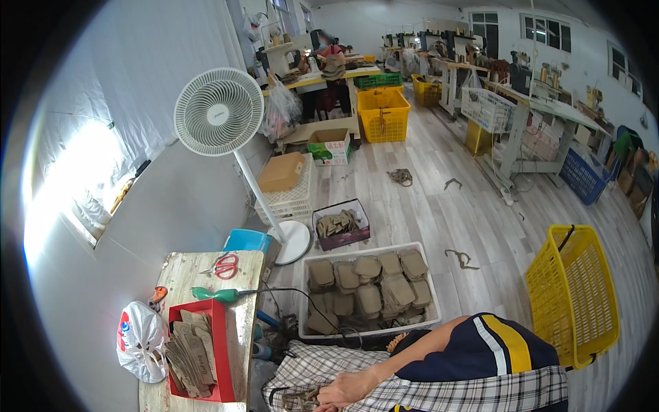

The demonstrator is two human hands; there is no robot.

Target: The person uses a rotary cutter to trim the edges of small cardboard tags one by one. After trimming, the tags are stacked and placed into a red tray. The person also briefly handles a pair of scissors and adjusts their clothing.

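Observation:
My right hand [347,388] reaches in from the right over my plaid apron [419,393], its fingers closed on a small grey-brown fabric piece [299,399] in my lap. A sliver of skin just below it, at the lower edge, may be my left hand; its fingers cannot be made out. Beyond my lap, a white crate [434,302] holds several stacks of brown rounded fabric pieces [369,298]. To the left, a red box [224,353] filled with brown strips [194,357] stands on a worn wooden table [241,283].
Red-handled scissors [226,266], a green-handled corded tool [218,294] and a white plastic bag [143,342] are on or beside the table. A white standing fan [220,115], a shoebox of brown pieces [341,225] and a yellow basket [573,295] stand around. Another person [332,58] works at the back.

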